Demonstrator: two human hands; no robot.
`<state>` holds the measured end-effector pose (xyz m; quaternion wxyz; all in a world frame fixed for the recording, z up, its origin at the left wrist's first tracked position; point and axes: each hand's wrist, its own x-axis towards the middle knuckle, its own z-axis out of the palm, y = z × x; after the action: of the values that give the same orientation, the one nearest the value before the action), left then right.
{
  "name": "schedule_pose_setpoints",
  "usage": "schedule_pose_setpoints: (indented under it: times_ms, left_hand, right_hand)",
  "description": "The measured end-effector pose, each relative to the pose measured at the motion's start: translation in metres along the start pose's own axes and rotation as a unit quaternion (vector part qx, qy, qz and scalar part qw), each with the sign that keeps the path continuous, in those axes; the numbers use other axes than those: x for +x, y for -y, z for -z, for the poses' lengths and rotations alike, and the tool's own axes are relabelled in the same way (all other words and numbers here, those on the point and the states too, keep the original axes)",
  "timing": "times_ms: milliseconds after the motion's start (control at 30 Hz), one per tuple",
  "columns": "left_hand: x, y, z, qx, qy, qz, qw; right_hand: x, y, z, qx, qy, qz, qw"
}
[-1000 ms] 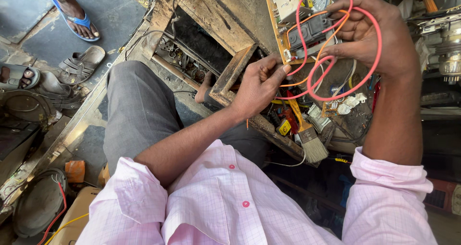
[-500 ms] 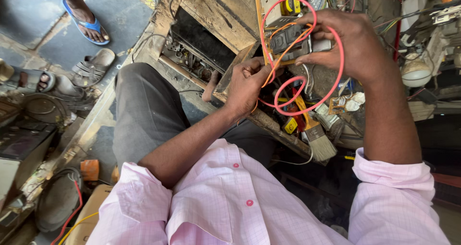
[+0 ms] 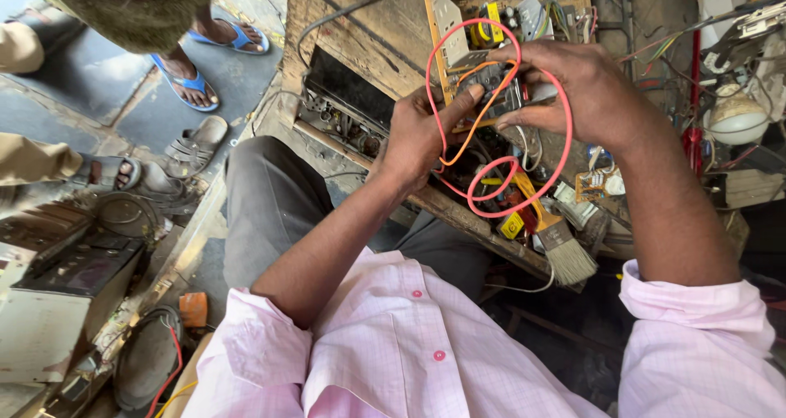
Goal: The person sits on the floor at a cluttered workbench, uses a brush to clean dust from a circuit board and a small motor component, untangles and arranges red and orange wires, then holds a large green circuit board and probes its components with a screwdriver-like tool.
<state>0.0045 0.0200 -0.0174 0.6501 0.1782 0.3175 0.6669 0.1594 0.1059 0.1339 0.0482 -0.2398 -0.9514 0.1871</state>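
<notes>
Head view: hands around grey component

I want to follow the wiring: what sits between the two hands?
In the head view, a small dark electronic part sits between the left hand and right hand, with orange wire and a pink wire loop.

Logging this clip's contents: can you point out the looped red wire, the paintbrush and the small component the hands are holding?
red wire (image 3: 563, 152), head view, on the right side of its big loop.
paintbrush (image 3: 568, 258), head view, on the bristles.
small component (image 3: 501, 86), head view, on its dark body between the hands.
</notes>
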Motion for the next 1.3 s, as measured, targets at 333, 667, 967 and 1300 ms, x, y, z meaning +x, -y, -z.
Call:
schedule_pose_setpoints:
  times_ms: [333, 667, 967, 1300]
  left_hand:
    - [-0.004, -0.005, 0.001, 0.013, -0.043, 0.028, 0.999]
    - [-0.003, -0.017, 0.01, 0.129, -0.035, 0.045, 0.99]
    - [-0.001, -0.019, 0.016, 0.151, -0.025, 0.062, 0.986]
    - [-0.002, -0.023, 0.009, 0.12, -0.034, 0.048, 0.991]
  right_hand:
    - [-0.001, 0.003, -0.006, -0.025, 0.001, -0.002, 1.0]
    - [-0.004, 0.016, -0.014, -0.035, -0.031, 0.014, 0.999]
    - [-0.019, 0.0, -0.026, -0.035, -0.075, 0.031, 0.996]
    - [-0.018, -0.002, -0.022, -0.029, -0.07, 0.062, 0.995]
